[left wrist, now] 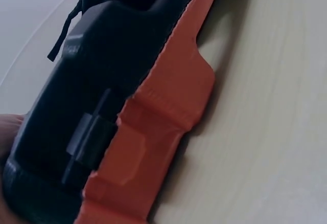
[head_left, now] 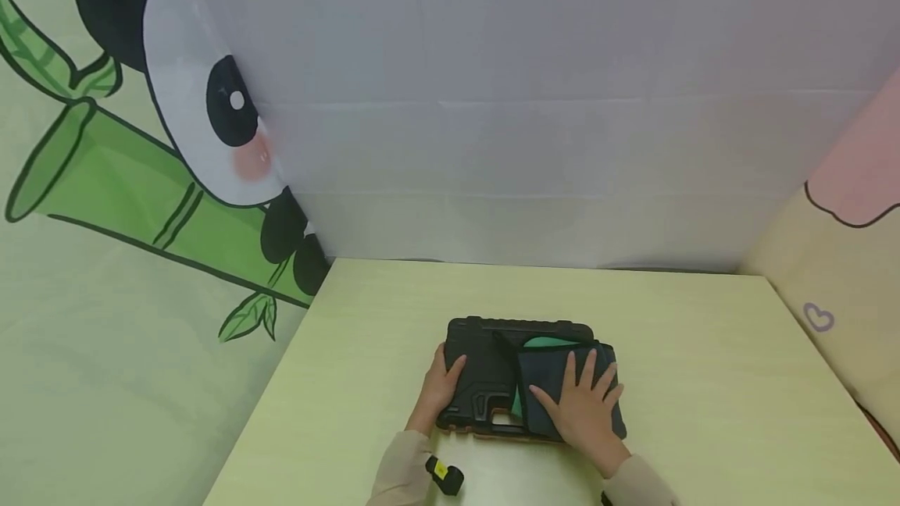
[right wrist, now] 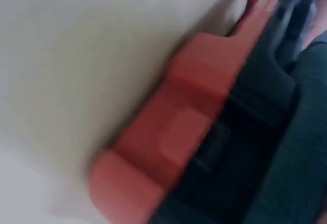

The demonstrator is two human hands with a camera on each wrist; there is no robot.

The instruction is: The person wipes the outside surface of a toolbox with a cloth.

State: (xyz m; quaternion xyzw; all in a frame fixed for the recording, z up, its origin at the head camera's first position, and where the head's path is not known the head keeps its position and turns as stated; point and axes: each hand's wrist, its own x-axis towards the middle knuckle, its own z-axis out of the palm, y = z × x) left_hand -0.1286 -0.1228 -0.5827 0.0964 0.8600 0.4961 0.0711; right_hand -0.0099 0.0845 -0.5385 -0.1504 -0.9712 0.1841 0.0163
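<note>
A black plastic carrying case (head_left: 485,365) with an orange lower half (left wrist: 163,91) lies flat on the table, its handle side toward me. My left hand (head_left: 437,389) grips the case's left end, thumb over the top and fingers along the side. On the right half of the lid lies a dark navy fabric pouch (head_left: 541,381), with green material (head_left: 548,342) showing at its edges. Spread fingers of my right hand (head_left: 587,408) rest on the pouch. In the right wrist view, the pouch (right wrist: 301,147) overhangs the front of the case near a latch.
The pale wooden table (head_left: 351,334) extends around the case. Behind it hangs a white creased cloth (head_left: 534,115), and a panda-and-bamboo printed cloth (head_left: 126,178) covers the left side. A black wrist device with a yellow label (head_left: 444,475) sits at the left sleeve.
</note>
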